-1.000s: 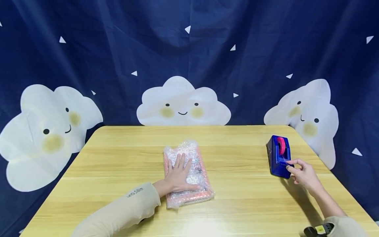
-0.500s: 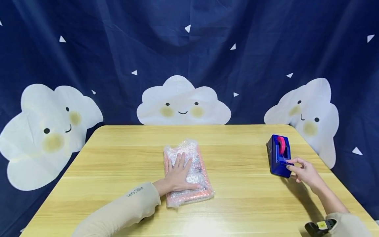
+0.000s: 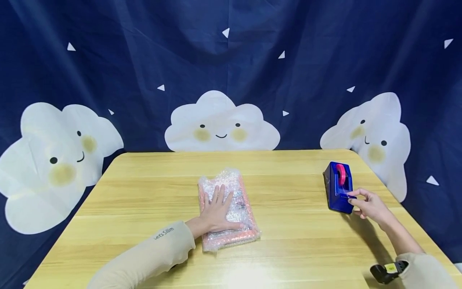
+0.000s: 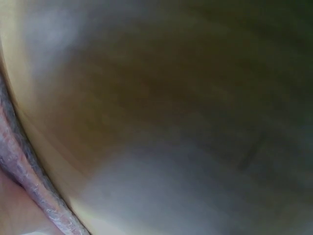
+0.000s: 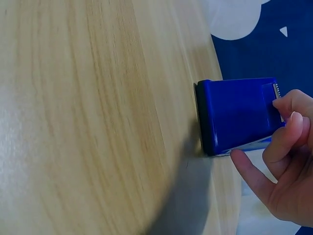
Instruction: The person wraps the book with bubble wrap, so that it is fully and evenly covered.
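My left hand (image 3: 215, 214) lies flat with fingers spread on a bubble-wrapped package (image 3: 238, 196), a flat rectangle with a pink-orange border and a picture showing through. The left wrist view catches only the package's wrapped edge (image 4: 29, 171) at its lower left. To the right, a blue tape dispenser (image 3: 338, 192) stands on the table with a pink-cored roll (image 3: 341, 174). At its front, my right hand (image 3: 371, 206) pinches the end of the clear tape (image 3: 347, 192) between thumb and forefinger. In the right wrist view, thumb and fingers sit by the dispenser's toothed cutter (image 5: 277, 90).
Both things rest on a light wooden table (image 3: 144, 200). Beyond its rear edge hangs a dark blue curtain (image 3: 144, 48) printed with white clouds. A black wrist camera (image 3: 388, 272) sits at my right cuff.
The head view has shifted slightly. Left hand and package stay in place. The right hand keeps its pinch at the dispenser's front, with only tiny finger movement.
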`<action>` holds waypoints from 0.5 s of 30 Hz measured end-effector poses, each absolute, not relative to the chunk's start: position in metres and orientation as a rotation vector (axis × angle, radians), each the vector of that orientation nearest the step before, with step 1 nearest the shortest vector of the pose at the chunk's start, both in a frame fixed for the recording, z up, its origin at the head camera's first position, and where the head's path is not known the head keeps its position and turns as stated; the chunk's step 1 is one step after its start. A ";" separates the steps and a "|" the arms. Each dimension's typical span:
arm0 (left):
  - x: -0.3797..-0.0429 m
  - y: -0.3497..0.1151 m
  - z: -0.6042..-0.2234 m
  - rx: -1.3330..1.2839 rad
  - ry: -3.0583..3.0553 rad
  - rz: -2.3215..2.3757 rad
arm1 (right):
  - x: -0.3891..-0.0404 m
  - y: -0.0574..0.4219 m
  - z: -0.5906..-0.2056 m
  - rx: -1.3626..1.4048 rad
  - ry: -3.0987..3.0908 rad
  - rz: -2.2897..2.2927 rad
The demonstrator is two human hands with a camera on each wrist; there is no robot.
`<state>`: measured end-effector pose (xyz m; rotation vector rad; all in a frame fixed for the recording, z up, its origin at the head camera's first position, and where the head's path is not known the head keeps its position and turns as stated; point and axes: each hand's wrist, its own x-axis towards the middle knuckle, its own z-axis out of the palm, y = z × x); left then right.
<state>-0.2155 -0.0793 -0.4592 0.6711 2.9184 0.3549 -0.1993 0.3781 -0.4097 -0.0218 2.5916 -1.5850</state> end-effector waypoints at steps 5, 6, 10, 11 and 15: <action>-0.215 -0.080 -0.459 0.675 2.929 0.367 | -0.199 0.379 -0.411 -0.047 2.575 -1.619; -0.214 -0.080 -0.459 0.677 2.930 0.368 | -0.199 0.379 -0.411 -0.053 2.568 -1.626; -0.213 -0.079 -0.458 0.685 2.938 0.375 | -0.199 0.379 -0.410 -0.065 2.558 -1.629; -0.213 -0.079 -0.458 0.686 2.940 0.377 | -0.199 0.379 -0.409 -0.064 2.560 -1.623; -0.213 -0.080 -0.459 0.685 2.950 0.380 | -0.200 0.377 -0.408 -0.053 2.579 -1.603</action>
